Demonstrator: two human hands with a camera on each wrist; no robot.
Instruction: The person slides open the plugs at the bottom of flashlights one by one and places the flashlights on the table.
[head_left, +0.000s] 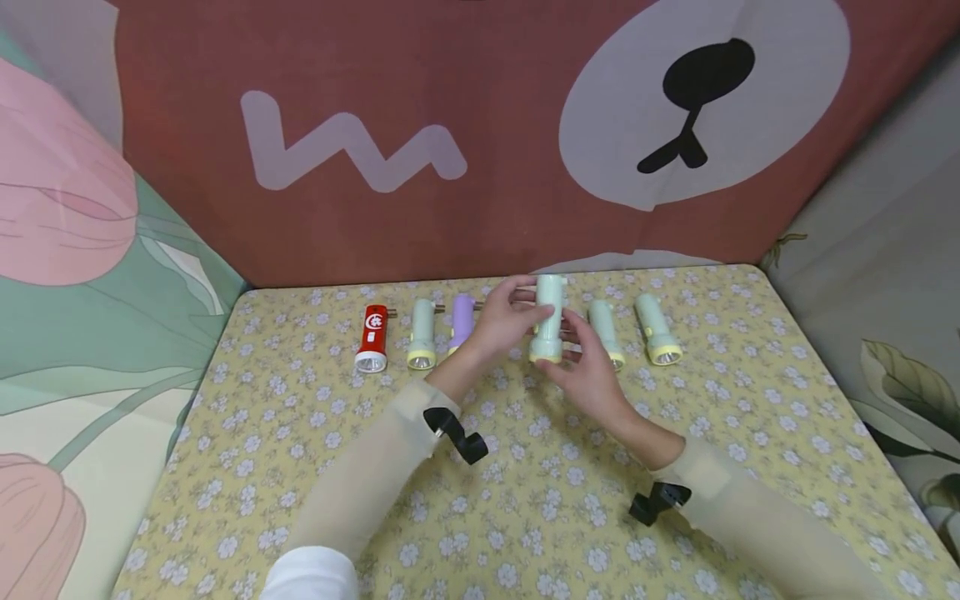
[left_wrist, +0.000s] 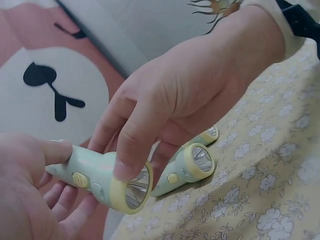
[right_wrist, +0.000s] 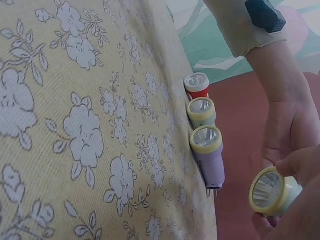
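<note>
Both hands hold one mint-green flashlight [head_left: 550, 312] above the table, lens end pointing down in the head view. My left hand [head_left: 501, 323] grips its body, thumb across the front. My right hand [head_left: 592, 377] pinches the lens end; in the left wrist view its thumb presses near the pale yellow rim [left_wrist: 118, 195]. A yellow oval switch [left_wrist: 80, 180] shows on the barrel. Behind the right hand lies another mint-green flashlight [head_left: 602, 320], partly hidden. A purple flashlight [head_left: 462, 313] lies by the left wrist, its lens end covered by the arm in the head view.
Further left lie a red flashlight [head_left: 373, 337] with a white rim and a mint-green flashlight [head_left: 422, 329]. One more mint-green flashlight [head_left: 656, 327] rests at the right. Prongs stick out from some of them. A floral cloth covers the table [head_left: 525, 500], backed by a printed curtain [head_left: 510, 225].
</note>
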